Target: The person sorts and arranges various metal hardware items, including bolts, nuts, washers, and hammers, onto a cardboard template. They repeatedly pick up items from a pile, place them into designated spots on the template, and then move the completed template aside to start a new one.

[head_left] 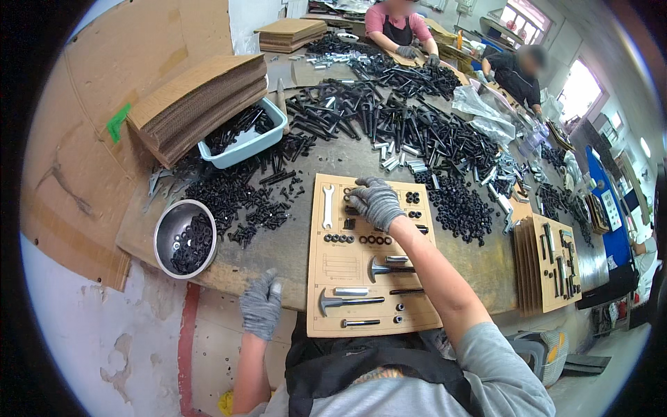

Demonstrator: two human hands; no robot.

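Observation:
My right hand (pixel 377 203), in a grey knit glove, reaches over the upper part of a brown cardboard board (pixel 340 267). Its fingers are bent down to the board beside a few small black parts; whatever they pinch is hidden. Left of those fingers lies a silver open-end wrench (pixel 328 206). Rows of black nuts (pixel 338 238) and rings (pixel 375 240) sit below it. Lower down are a hammer-shaped metal piece (pixel 351 301), a silver sleeve (pixel 351 292) and a bolt (pixel 360 322). My gloved left hand (pixel 261 306) hangs by the table edge, fingers loosely extended, apparently holding nothing.
A steel bowl (pixel 163 240) of black rings stands at the table's left edge. Behind it, a cardboard stack (pixel 198 104) leans over a light-blue tub (pixel 240 153). Heaped bolts (pixel 410 125) and nuts (pixel 462 215) cover the table. Filled boards (pixel 556 267) stand right; two people work beyond.

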